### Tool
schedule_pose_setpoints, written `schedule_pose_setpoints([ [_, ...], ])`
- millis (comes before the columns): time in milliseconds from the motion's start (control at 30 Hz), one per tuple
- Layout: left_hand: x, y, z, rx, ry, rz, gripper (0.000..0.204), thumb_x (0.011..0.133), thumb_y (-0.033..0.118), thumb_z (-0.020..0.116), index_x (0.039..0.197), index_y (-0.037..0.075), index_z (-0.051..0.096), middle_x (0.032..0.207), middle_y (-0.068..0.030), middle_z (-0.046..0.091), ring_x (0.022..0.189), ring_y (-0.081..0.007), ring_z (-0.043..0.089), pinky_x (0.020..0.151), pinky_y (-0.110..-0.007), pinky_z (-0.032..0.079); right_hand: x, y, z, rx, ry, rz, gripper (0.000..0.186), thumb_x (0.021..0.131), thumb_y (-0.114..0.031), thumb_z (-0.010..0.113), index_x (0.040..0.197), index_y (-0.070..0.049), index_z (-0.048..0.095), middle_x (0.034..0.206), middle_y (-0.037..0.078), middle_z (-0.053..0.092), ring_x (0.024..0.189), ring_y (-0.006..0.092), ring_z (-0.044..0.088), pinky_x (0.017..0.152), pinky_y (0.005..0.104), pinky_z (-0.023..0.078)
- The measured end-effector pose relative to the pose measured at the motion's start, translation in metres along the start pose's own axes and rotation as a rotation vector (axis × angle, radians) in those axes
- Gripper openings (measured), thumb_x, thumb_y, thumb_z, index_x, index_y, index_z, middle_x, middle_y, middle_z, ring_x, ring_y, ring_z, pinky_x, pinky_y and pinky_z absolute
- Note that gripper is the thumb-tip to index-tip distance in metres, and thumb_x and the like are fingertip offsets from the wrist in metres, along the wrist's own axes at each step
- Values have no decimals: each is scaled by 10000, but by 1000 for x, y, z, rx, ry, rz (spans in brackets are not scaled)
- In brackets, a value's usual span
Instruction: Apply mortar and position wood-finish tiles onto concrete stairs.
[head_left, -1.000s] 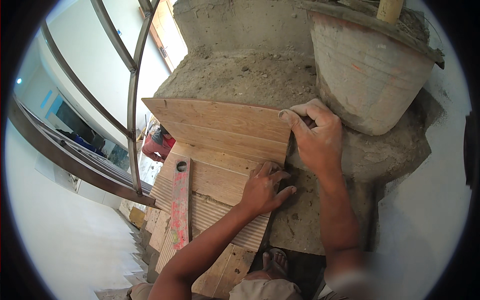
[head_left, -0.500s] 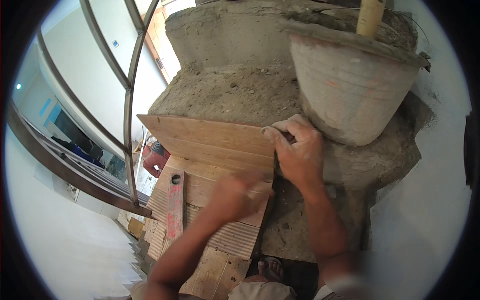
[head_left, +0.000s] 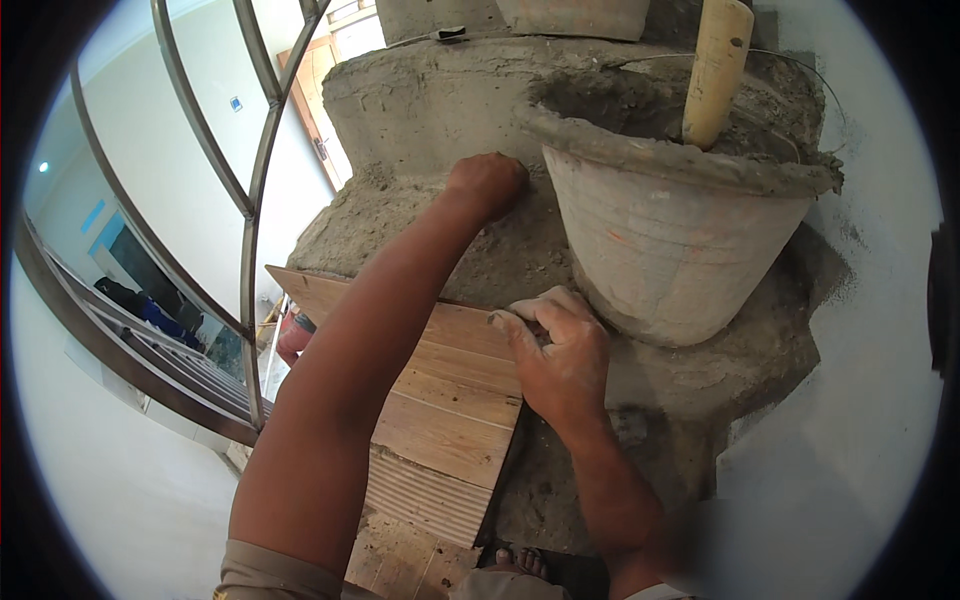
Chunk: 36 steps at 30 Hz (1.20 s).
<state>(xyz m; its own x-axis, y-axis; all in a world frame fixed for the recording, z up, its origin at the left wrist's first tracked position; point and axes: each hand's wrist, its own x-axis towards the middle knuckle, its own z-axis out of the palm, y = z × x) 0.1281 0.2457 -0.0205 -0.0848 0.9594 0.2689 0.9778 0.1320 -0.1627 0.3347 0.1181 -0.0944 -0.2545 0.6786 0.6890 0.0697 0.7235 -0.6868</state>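
The left hand (head_left: 488,185) is at the far reach of its arm, over the rough mortar ledge (head_left: 350,225) and close to the left side of the bucket (head_left: 680,245). The left forearm (head_left: 375,310) runs diagonally from the lower left, elbow nearly straight, and crosses in front of the wood-patterned tile (head_left: 465,338). The back of the hand faces up and the fingers are curled in, fist-like. The fingertips are hidden; whether they clasp anything, or press on the mortar, cannot be told.

The right hand (head_left: 560,350) is at the upper right corner of this tile. Its forearm rises from the lower right with the elbow bent, the wrist lying lower than the fingers. The thumb lies on the near face and the fingers bend over the edge behind, so the corner is pinched between them.

The tile stands on its long edge, steeply set, along the back of the flat tread tile (head_left: 440,425). A ribbed strip (head_left: 425,495) borders the tread on the near side. The bucket stands just beyond the right hand, a pale handle (head_left: 716,75) upright in it. A metal railing (head_left: 252,250) bounds the left side.
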Motion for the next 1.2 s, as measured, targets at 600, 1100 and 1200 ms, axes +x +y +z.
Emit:
schedule_pose_setpoints([
  [600, -74, -20, -38, -387, 385, -4, 187, 953, 152, 588, 1066, 33, 678, 1003, -210, 735, 950, -363, 726, 805, -449, 569, -2, 0, -2, -48, -31, 36, 125, 842, -87, 777, 901, 9, 724, 826, 122, 662, 719, 218, 639, 661, 345, 500],
  [1100, -309, 58, 115, -677, 179, 18, 122, 924, 157, 716, 1015, 107, 651, 944, -110, 699, 795, -339, 706, 661, -437, 581, -5, 1, 3, -45, -34, 11, 166, 883, -141, 788, 910, 13, 735, 771, 49, 626, 666, 118, 542, 624, 289, 456],
  [1200, -316, 57, 122, -631, 181, 18, 129, 925, 151, 705, 1033, 105, 655, 960, -99, 696, 837, -335, 712, 670, -441, 587, -8, 1, 1, -48, -31, 16, 173, 883, -146, 791, 912, 15, 735, 763, 47, 616, 657, 116, 529, 616, 288, 448],
])
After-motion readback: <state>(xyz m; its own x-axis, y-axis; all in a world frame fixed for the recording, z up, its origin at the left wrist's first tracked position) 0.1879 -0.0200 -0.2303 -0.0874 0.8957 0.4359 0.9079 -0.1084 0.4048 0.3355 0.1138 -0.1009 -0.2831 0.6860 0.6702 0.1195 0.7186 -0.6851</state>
